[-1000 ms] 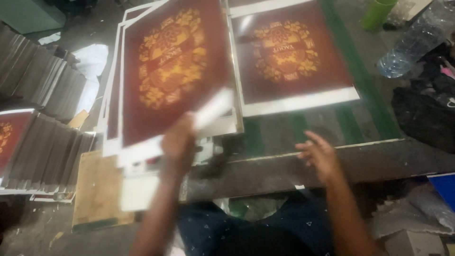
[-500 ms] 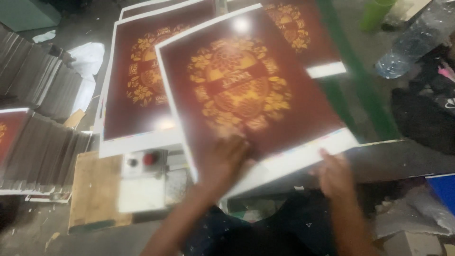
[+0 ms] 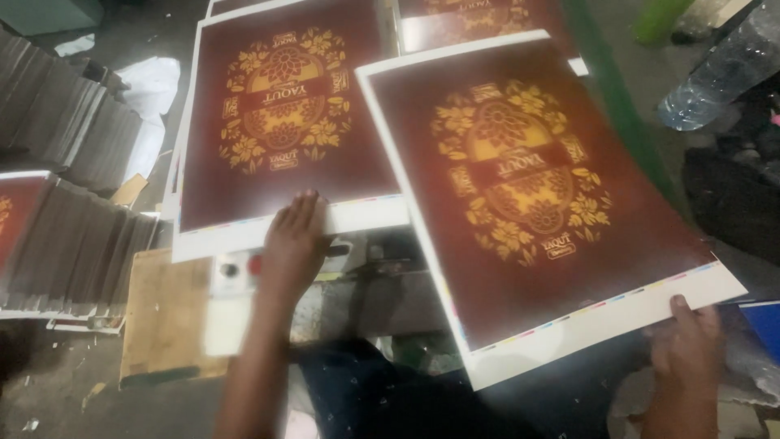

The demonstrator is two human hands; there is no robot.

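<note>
My right hand (image 3: 686,345) grips the near white margin of a large printed sheet (image 3: 528,187), dark maroon with a gold floral emblem, held tilted above the bench at the right. My left hand (image 3: 291,244) lies flat with its fingers on the near white edge of a stack of matching printed sheets (image 3: 284,130) at the centre left. Part of another such sheet (image 3: 479,20) shows at the top, behind the held one.
A small control box with a red button (image 3: 236,272) sits below the stack. Tall piles of stacked sheets (image 3: 65,211) fill the left side. A clear plastic bottle (image 3: 715,73) and a dark cloth (image 3: 731,195) lie at the right. A green strip (image 3: 617,106) runs along the bench.
The sheet I was holding with both hands has swung to the right, now held by my right hand alone. My left hand let go and moved left onto the stack's near edge.
</note>
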